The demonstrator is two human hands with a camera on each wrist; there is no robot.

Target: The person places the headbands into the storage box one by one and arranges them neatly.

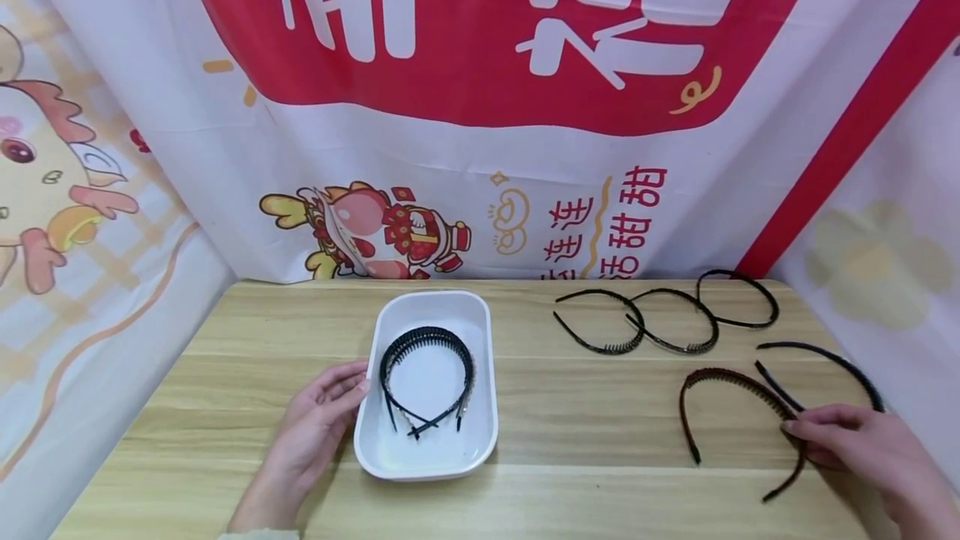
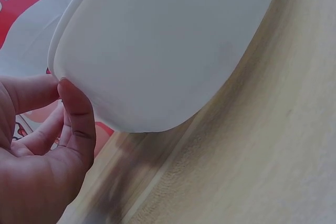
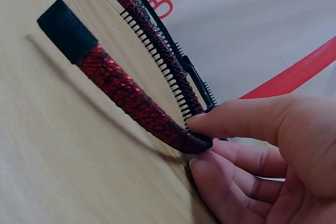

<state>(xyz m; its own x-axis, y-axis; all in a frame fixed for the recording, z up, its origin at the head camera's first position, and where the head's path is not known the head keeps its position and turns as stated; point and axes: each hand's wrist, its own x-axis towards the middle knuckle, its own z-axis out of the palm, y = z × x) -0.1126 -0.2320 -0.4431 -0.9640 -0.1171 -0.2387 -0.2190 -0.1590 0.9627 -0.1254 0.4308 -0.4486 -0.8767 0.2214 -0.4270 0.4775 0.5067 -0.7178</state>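
My left hand (image 1: pixel 311 423) pinches the left rim of a white plastic tray (image 1: pixel 420 473); the left wrist view has thumb and forefinger on the edge of the tray (image 2: pixel 168 40). Inside the tray lie black toothed headbands (image 1: pixel 429 333), overlapping so that their number is hard to tell. On the right, my right hand (image 1: pixel 862 452) holds a dark red glittery headband (image 1: pixel 738 378) between thumb and fingers. The right wrist view shows its black end tip (image 3: pixel 68 30) and comb teeth (image 3: pixel 157 59). Behind that hand lies a black headband (image 1: pixel 847 365), partly covered by it.
Three thin dark headbands, a left one (image 1: pixel 600 348), a middle one (image 1: pixel 690 348) and a right one (image 1: pixel 775 302), lie near the back right of the wooden table (image 1: pixel 570 490). Printed cloth (image 1: pixel 480 157) hangs behind the table and at both sides.
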